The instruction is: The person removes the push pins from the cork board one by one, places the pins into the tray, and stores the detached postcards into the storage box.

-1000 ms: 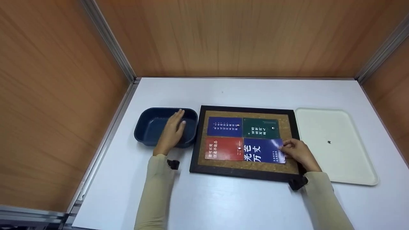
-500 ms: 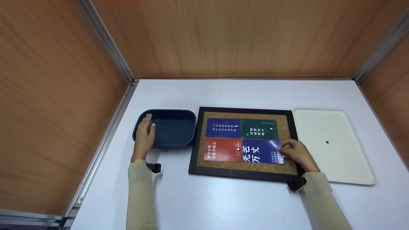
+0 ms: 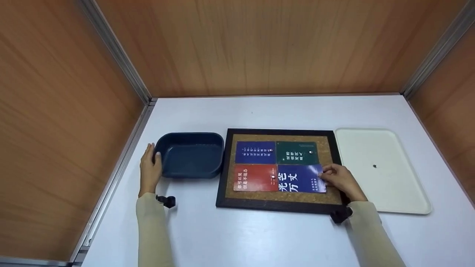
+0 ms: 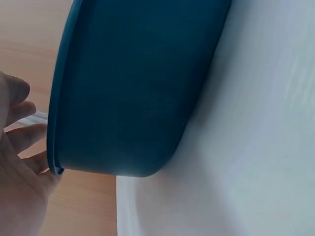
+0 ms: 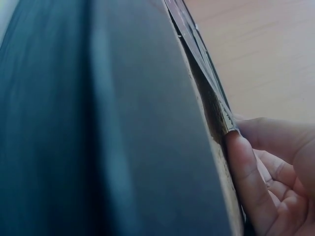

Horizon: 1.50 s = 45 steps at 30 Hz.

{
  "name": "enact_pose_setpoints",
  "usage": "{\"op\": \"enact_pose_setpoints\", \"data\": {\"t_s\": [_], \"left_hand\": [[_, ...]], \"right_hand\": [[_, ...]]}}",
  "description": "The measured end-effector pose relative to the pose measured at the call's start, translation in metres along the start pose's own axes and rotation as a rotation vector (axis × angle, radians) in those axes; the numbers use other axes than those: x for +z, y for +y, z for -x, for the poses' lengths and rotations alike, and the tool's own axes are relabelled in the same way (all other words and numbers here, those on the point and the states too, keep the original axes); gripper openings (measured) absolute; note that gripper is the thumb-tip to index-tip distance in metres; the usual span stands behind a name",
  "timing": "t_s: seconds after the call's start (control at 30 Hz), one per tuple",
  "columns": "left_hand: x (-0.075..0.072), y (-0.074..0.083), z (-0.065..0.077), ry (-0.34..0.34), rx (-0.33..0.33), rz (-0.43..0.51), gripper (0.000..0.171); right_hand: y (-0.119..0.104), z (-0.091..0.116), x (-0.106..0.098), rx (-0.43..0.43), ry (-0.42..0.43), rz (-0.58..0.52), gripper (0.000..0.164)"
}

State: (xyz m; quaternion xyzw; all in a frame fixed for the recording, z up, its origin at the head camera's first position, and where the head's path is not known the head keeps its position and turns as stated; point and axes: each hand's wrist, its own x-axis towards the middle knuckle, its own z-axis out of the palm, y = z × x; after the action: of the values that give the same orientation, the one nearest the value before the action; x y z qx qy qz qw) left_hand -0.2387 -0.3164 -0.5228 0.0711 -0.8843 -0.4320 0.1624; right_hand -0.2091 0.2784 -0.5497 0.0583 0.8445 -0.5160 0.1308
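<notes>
My right hand (image 3: 343,181) pinches the right edge of a blue card (image 3: 306,181) with white Chinese characters, lying at the lower right of a black-framed cork board (image 3: 259,204). In the right wrist view, thumb and forefinger (image 5: 246,162) meet on the card's edge, which is lifted slightly off the cork. At the outer left side of a dark blue plastic basin (image 3: 193,159), my left hand (image 3: 149,172) has its fingers extended. In the left wrist view the fingers reach behind the basin's rim (image 4: 56,113); whether they press on it I cannot tell.
Another blue card (image 3: 254,152), a green card (image 3: 297,157) and a red card (image 3: 254,181) lie on the cork, each with a small shiny pin. A pale tray (image 3: 393,191) to the right bears one small metallic piece (image 3: 374,166). Wood-grain panels enclose the white table (image 3: 237,237).
My left hand has moved left from over the basin's interior to its outer left side. The right hand keeps its pinch on the blue card. The head view has tilted slightly upward.
</notes>
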Motion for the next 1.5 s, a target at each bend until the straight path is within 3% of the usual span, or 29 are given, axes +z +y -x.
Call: {"op": "enact_pose_setpoints", "data": {"t_s": [0.27, 0.63, 0.87, 1.5], "left_hand": [[-0.003, -0.011, 0.003, -0.052, -0.082, 0.026, 0.052], [0.001, -0.025, 0.001, -0.027, -0.194, 0.115, 0.050], [0.005, -0.031, 0.001, 0.014, -0.206, 0.208, 0.045], [0.009, -0.028, 0.002, 0.037, -0.225, 0.235, 0.044]], "right_hand": [[0.003, -0.001, 0.002, 0.009, 0.003, -0.023, 0.039], [0.002, -0.003, 0.000, 0.015, 0.007, -0.003, 0.036], [0.001, -0.003, 0.000, 0.031, 0.012, -0.002, 0.035], [-0.003, -0.001, -0.001, 0.042, 0.009, 0.005, 0.036]]}}
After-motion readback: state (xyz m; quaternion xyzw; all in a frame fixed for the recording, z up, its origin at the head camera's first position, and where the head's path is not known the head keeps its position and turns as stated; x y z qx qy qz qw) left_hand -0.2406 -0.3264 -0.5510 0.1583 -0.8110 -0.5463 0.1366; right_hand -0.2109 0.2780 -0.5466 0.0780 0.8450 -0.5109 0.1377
